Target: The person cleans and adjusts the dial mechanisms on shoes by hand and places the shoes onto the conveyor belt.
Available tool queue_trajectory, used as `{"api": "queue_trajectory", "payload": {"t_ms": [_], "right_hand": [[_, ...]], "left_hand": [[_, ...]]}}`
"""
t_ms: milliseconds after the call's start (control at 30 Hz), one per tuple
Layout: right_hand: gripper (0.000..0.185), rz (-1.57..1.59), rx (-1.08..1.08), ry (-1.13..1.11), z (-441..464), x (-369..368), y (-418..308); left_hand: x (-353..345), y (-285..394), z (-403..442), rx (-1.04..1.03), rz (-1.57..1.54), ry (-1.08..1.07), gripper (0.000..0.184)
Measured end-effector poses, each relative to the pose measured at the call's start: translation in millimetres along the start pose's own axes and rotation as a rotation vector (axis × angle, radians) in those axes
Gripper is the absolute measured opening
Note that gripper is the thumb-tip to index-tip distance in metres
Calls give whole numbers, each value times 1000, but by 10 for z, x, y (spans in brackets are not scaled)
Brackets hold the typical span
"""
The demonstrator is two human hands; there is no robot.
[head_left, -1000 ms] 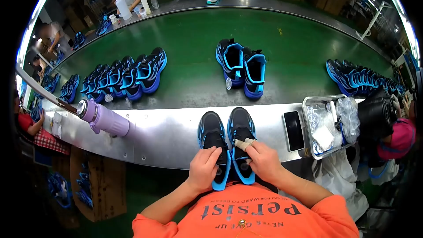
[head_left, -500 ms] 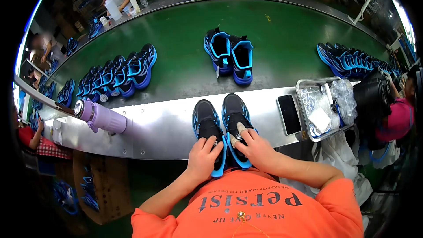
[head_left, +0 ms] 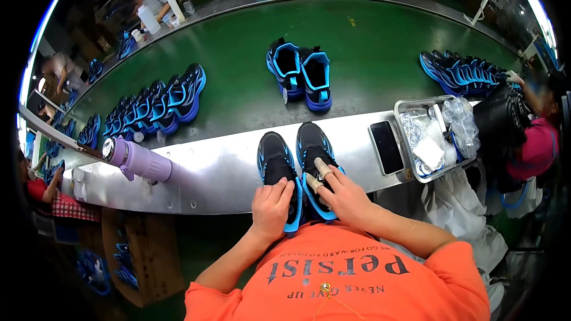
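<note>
Two black sneakers with blue trim lie side by side, toes pointing away, on the metal ledge against my body. My left hand (head_left: 272,207) is closed at the opening of the left sneaker (head_left: 275,153), fingers bunched together near its tongue. On the right sneaker (head_left: 313,141), my right hand (head_left: 339,193) grips around the tongue and collar. Beige covers wrap two of its digits. What the fingertips pinch inside the shoes is hidden.
On the green conveyor (head_left: 238,41) stand another sneaker pair (head_left: 300,74), a left row of sneakers (head_left: 157,101) and a right row (head_left: 458,74). The ledge holds a purple bottle (head_left: 143,163), a phone (head_left: 386,148) and a metal tray (head_left: 419,177) of small parts. Co-workers are at both sides.
The view has shifted slightly, so most things sit a little further left. Both hands stay at the sneakers; the right hand's covered fingers have moved slightly on the tongue.
</note>
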State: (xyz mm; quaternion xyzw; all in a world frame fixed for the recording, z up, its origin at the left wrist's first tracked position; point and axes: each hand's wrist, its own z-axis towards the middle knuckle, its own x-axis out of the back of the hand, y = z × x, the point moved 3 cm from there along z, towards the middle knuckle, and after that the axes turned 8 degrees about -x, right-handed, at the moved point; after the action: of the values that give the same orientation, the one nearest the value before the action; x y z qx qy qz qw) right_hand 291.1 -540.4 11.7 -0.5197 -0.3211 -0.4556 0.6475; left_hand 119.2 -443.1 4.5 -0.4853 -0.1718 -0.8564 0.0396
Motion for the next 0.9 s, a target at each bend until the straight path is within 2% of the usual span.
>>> {"api": "queue_trajectory", "payload": {"t_ms": [133,167,200,267,300,400,433,533,667,767,867,900], "right_hand": [[62,182,20,-218,68,160,126],[65,394,-80,-377,144,272,147],[60,459,-67,-350,215,312,179],[48,292,-86,-272,255,197,301],[34,201,-56,-160,301,192,307],[27,87,-68,-116,309,314,246],[25,81,-103,-85,296,309,251],[27,-16,-185,-86,278,269,263],[26,68,-117,-31,341,297,413],[26,200,-79,-203,341,279,473],[25,117,-263,-176,318,314,409],[24,137,-234,-159,316,316,430]], "left_hand": [[249,101,97,130,-120,-86,42],[266,60,87,141,-183,-97,40],[237,-14,94,142,-199,-94,35],[221,-131,255,232,-265,-201,26],[179,-155,330,198,-234,-185,20],[84,-123,430,141,-152,-138,20],[125,-94,464,195,-163,-141,22],[-8,-94,353,265,-282,-120,18],[-24,-144,284,170,-431,-124,24],[44,-88,396,235,-406,-150,33],[8,-46,412,293,-361,-157,37],[-7,-41,403,302,-344,-163,38]]}}
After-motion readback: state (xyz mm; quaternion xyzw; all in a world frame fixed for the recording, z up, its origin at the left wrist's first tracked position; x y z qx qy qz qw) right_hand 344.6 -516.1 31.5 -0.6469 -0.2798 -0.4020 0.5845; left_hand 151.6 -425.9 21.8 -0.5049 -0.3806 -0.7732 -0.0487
